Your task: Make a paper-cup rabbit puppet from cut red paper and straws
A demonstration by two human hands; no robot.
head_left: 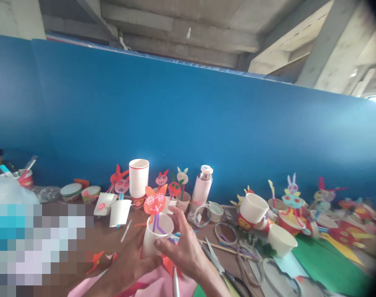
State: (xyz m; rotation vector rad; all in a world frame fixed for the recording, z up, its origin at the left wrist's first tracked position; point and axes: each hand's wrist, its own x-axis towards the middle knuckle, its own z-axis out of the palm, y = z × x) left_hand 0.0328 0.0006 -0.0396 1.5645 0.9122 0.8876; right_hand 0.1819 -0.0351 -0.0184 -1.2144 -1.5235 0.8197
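A white paper cup [149,239] is held in front of me, tilted slightly with its mouth up. My left hand [134,253] wraps round its lower left side. My right hand [186,243] grips the right side, thumb near the rim and fingers behind it. An orange paper cat face [154,204] with drawn white features stands above the cup. Purple paper strips [157,225] run from it down into the cup. Under my hands lie pink paper [144,282] and a white pen-like stick [176,282]. Scissors [217,258] rest to the right of my right hand.
Stacked paper cups [139,177], a pink thermos [202,187] and several finished cup puppets [122,185] line the blue partition [175,115]. Rolls of tape [226,233], an overturned cup [254,206], another cup [282,240] and green paper [327,260] lie to the right.
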